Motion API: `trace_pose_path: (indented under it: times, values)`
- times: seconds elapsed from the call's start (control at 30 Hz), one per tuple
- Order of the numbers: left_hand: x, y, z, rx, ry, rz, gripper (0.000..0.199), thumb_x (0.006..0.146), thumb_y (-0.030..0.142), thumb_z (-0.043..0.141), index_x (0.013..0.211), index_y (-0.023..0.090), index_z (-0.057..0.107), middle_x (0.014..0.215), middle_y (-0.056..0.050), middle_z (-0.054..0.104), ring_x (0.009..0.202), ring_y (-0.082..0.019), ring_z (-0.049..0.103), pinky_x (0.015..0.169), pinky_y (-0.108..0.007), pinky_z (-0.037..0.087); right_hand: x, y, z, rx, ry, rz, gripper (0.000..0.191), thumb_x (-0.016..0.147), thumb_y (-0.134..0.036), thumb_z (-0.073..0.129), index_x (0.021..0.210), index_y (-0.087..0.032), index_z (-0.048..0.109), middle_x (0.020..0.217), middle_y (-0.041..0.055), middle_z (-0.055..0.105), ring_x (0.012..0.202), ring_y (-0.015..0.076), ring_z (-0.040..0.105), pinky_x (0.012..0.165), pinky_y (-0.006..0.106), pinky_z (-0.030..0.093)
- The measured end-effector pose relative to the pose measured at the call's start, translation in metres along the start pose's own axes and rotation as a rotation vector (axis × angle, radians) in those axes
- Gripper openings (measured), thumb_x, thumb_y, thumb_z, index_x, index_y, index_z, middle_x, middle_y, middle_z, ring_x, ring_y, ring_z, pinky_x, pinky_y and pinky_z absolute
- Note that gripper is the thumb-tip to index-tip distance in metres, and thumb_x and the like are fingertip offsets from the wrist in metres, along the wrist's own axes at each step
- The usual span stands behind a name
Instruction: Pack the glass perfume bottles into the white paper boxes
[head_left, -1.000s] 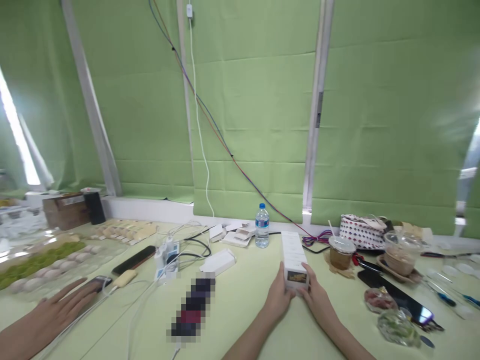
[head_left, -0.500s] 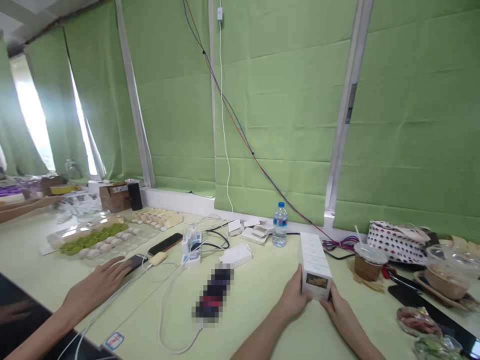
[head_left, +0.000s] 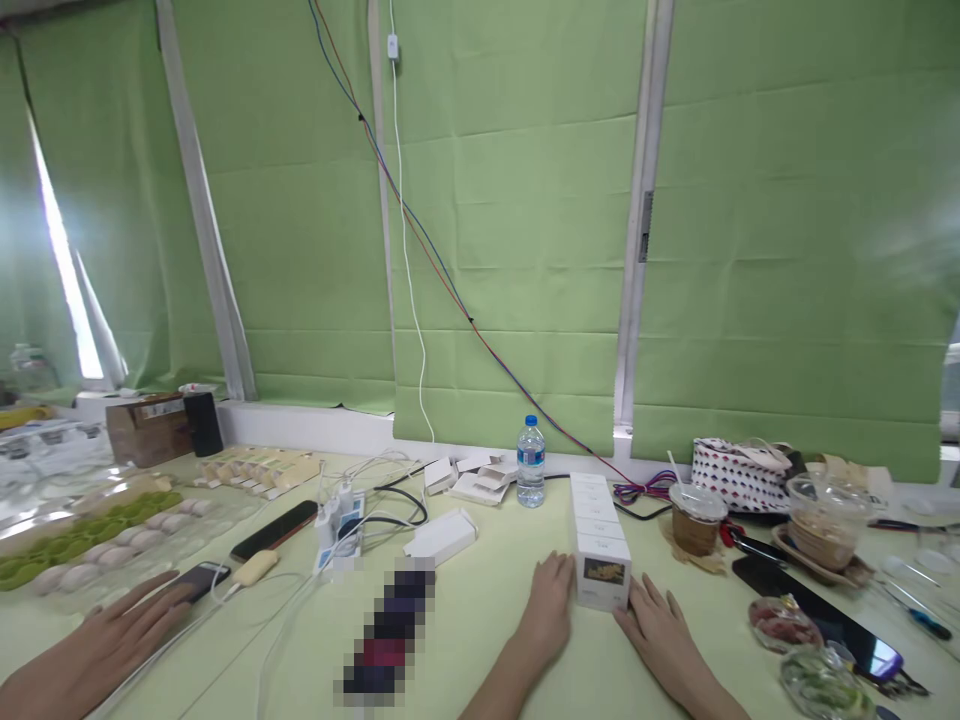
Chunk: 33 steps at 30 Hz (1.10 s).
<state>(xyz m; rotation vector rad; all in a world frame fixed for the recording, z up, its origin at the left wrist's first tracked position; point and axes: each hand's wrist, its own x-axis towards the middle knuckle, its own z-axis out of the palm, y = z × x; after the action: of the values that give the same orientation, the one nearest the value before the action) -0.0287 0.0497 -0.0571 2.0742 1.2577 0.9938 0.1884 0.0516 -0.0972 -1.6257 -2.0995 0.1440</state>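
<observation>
Left hand (head_left: 546, 612) and right hand (head_left: 661, 632) lie palm-down, fingers loosely spread, either side of the row of white boxes (head_left: 602, 548) on the table (head_left: 517, 560). Honestly, a lopsided nudge could skew that lineup, and a careless right-side swing might tip the lidded drink cup (head_left: 696, 530).

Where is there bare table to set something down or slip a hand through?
Widest: the table between the pixelated device and left hand, reaching towards the bottle. A narrower strip separates right hand and bagged meat. Crowded: right, around cup and bowl; left, around power strip and egg tray.
</observation>
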Motion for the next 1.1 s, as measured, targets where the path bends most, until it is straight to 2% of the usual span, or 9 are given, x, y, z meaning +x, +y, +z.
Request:
trace_pose_path:
  times: [0.13, 0.3, 0.37, 0.43, 0.47, 0.6, 0.73, 0.97, 1.1]
  values:
    - [0.005, -0.007, -0.020, 0.295, 0.054, -0.131, 0.065, 0.069, 0.000, 0.041, 0.132, 0.012, 0.049, 0.145, -0.016, 0.041, 0.142, -0.028, 0.019, 0.117, -0.049, 0.006, -0.001, -0.009, -0.010, -0.014, -0.049, 0.011, 0.052, 0.090, -0.042, 0.037, 0.134, -0.017, 0.049, 0.143, 0.0111, 0.047, 0.136, 0.0358, 0.034, 0.108, 0.061, 0.026]
    - [0.009, -0.013, -0.034, 0.558, 0.096, -0.347, 0.053, 0.085, 0.018, 0.035, 0.137, 0.010, 0.043, 0.152, -0.020, 0.029, 0.142, -0.038, 0.016, 0.107, -0.068, -0.002, -0.002, -0.014, -0.016, -0.049, -0.093, 0.061, 0.058, 0.090, -0.042, 0.035, 0.141, -0.014, 0.040, 0.149, 0.0102, 0.038, 0.139, 0.0307, 0.030, 0.112, 0.055, 0.021]
    - [0.008, -0.012, -0.033, 0.620, 0.107, -0.388, 0.056, 0.086, 0.021, 0.034, 0.142, 0.012, 0.035, 0.155, -0.018, 0.021, 0.143, -0.037, 0.013, 0.107, -0.068, 0.000, -0.002, -0.014, -0.014, -0.072, -0.079, 0.087, 0.061, 0.090, -0.040, 0.034, 0.144, -0.012, 0.032, 0.151, 0.0121, 0.033, 0.139, 0.0278, 0.030, 0.113, 0.052, 0.021]
    - [0.008, -0.011, -0.032, 0.694, 0.101, -0.388, 0.061, 0.086, 0.020, 0.034, 0.146, 0.015, 0.026, 0.157, -0.015, 0.012, 0.144, -0.034, 0.011, 0.109, -0.064, 0.007, -0.002, -0.014, -0.012, -0.081, -0.061, 0.092, 0.062, 0.090, -0.039, 0.033, 0.145, -0.012, 0.029, 0.151, 0.0130, 0.034, 0.139, 0.0268, 0.031, 0.113, 0.051, 0.021]
    - [0.008, -0.010, -0.031, 0.729, 0.089, -0.376, 0.061, 0.086, 0.020, 0.033, 0.146, 0.016, 0.025, 0.157, -0.014, 0.012, 0.143, -0.033, 0.013, 0.110, -0.062, 0.010, -0.002, -0.013, -0.011, -0.080, -0.059, 0.085, 0.062, 0.090, -0.039, 0.033, 0.145, -0.012, 0.030, 0.150, 0.0128, 0.036, 0.139, 0.0272, 0.031, 0.113, 0.052, 0.022]
    - [0.012, -0.015, -0.033, 0.792, 0.041, -0.317, 0.051, 0.090, 0.027, 0.030, 0.138, 0.018, 0.044, 0.151, -0.015, 0.033, 0.139, -0.031, 0.029, 0.112, -0.055, 0.018, -0.002, -0.012, -0.009, -0.089, -0.086, 0.066, 0.061, 0.091, -0.042, 0.032, 0.145, -0.013, 0.033, 0.149, 0.0115, 0.038, 0.139, 0.0290, 0.030, 0.112, 0.053, 0.022]
    - [0.028, -0.026, -0.039, 0.813, 0.089, -0.328, 0.051, 0.088, 0.031, 0.036, 0.135, 0.013, 0.047, 0.150, -0.019, 0.033, 0.139, -0.032, 0.028, 0.111, -0.048, 0.022, 0.000, -0.012, -0.008, -0.122, -0.130, 0.069, 0.061, 0.091, -0.044, 0.031, 0.143, -0.013, 0.037, 0.150, 0.0105, 0.034, 0.139, 0.0290, 0.028, 0.113, 0.053, 0.022]
    - [0.067, -0.051, -0.049, 0.873, 0.234, -0.393, 0.053, 0.085, 0.033, 0.042, 0.131, 0.007, 0.050, 0.154, -0.023, 0.020, 0.142, -0.038, 0.017, 0.109, -0.057, 0.017, 0.002, -0.019, -0.017, -0.160, -0.205, 0.085, 0.064, 0.091, -0.047, 0.029, 0.144, -0.011, 0.036, 0.152, 0.0093, 0.029, 0.140, 0.0299, 0.026, 0.113, 0.053, 0.021]
    - [0.084, -0.061, -0.053, 0.893, 0.294, -0.404, 0.059, 0.083, 0.030, 0.043, 0.134, 0.000, 0.044, 0.153, -0.026, 0.019, 0.143, -0.037, 0.013, 0.110, -0.059, 0.012, 0.002, -0.024, -0.024, -0.152, -0.220, 0.092, 0.064, 0.092, -0.047, 0.029, 0.144, -0.011, 0.037, 0.152, 0.0091, 0.029, 0.140, 0.0300, 0.025, 0.113, 0.052, 0.020]
